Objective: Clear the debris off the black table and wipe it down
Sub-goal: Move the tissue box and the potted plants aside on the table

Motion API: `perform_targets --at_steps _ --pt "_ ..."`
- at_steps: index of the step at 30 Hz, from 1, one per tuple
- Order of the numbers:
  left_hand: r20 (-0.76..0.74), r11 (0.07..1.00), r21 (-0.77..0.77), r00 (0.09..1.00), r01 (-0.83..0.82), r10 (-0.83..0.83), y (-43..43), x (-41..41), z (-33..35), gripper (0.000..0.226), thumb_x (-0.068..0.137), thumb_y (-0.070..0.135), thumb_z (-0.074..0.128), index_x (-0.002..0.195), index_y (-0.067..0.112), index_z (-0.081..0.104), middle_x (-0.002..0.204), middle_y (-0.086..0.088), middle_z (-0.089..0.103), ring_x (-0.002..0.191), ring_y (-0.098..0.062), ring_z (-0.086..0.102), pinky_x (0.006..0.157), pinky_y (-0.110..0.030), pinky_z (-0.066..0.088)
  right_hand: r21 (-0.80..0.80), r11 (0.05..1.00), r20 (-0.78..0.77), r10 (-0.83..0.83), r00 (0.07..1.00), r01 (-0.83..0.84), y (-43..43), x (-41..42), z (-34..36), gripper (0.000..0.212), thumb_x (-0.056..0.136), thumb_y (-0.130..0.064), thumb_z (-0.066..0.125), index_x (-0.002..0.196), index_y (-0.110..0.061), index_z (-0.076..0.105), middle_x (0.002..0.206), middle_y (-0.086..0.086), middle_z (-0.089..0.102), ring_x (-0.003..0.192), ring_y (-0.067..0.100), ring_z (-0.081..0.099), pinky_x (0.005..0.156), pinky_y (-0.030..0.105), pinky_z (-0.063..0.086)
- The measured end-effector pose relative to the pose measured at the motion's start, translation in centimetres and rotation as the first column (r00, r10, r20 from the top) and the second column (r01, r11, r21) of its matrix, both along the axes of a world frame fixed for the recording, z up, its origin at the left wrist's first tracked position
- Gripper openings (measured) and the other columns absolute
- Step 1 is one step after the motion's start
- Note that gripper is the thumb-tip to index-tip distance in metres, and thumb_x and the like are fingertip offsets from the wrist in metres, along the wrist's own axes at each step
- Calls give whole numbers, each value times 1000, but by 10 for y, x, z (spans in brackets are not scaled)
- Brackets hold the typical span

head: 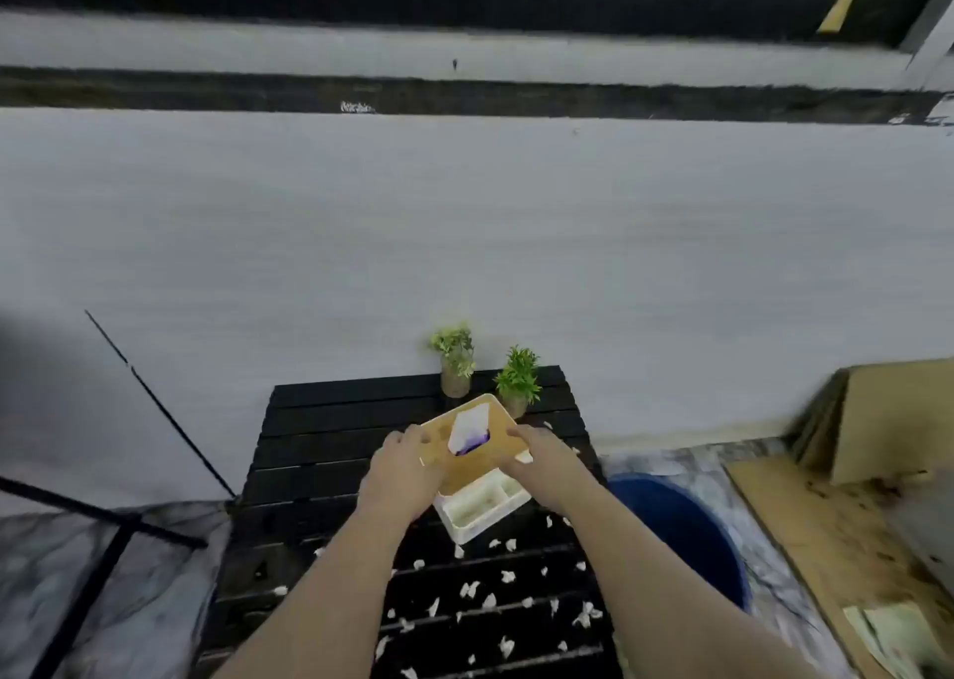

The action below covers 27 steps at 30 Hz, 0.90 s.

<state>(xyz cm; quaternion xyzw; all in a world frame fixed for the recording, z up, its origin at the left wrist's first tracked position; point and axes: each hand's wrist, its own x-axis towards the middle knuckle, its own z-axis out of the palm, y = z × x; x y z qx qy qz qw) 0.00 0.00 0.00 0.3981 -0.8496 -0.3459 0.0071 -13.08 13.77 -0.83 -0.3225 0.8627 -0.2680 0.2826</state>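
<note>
A black slatted table (320, 441) stands against a pale wall. Several white paper scraps (470, 588) are scattered over its near half. A white tissue box (480, 510) sits in the middle of the table. Its wooden lid (439, 438), with a white tissue (470, 433) poking up through the slot, is tilted above the box. My left hand (400, 472) grips the lid's left edge. My right hand (542, 464) grips its right edge.
Two small potted plants (454, 358) (519, 381) stand at the table's far edge. A blue bucket (681, 529) sits on the floor to the right. Cardboard sheets (852, 420) lean further right. Black metal rods (155, 405) stand on the left.
</note>
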Motion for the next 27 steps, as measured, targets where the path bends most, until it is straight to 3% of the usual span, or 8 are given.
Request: perform_targets --at_steps 4,9,14,18,23,27 --pt "-84 988 -83 989 -128 121 14 -4 -68 47 87 38 49 130 22 39 131 -4 39 113 -25 46 88 -44 46 -116 989 -109 -109 988 96 1 -6 -63 50 88 -45 54 136 -33 41 154 1 21 139 22 22 111 43 27" --pt "-300 987 23 940 -162 161 14 -10 -127 51 89 38 47 135 22 33 140 -2 30 118 -22 44 95 -45 42 -305 948 -8 -100 995 93 1 -25 -123 48 89 -43 55 135 -39 41 156 1 14 141 19 16 106 30 19" --pt "-434 990 94 891 -103 134 22 -12 -156 49 90 35 47 136 26 32 137 -3 32 105 -19 50 89 -34 41 -390 920 69 -25 997 50 5 -33 -148 46 85 -52 55 128 -51 39 136 -14 37 130 11 34 102 30 30" --pt "-530 984 110 829 -138 175 30 -15 -168 46 92 33 45 136 25 33 133 -6 37 87 -12 49 80 -28 37 -435 900 51 -16 999 37 4 -32 -156 47 85 -49 57 128 -53 38 132 -16 41 124 9 38 99 31 32" --pt "-582 968 190 775 -165 246 39 -10 -172 44 93 31 43 135 26 34 138 0 41 111 -14 45 87 -28 36 -522 848 93 -46 995 88 8 -17 -152 42 88 -38 57 127 -48 45 129 -13 44 120 9 40 103 33 32" --pt "-620 963 181 737 -200 270 28 7 -158 47 86 35 54 130 31 38 132 2 47 117 -17 47 95 -35 42 -557 830 90 16 996 37 5 -2 -135 59 82 -22 66 131 -45 43 131 -14 42 120 4 40 101 28 34"
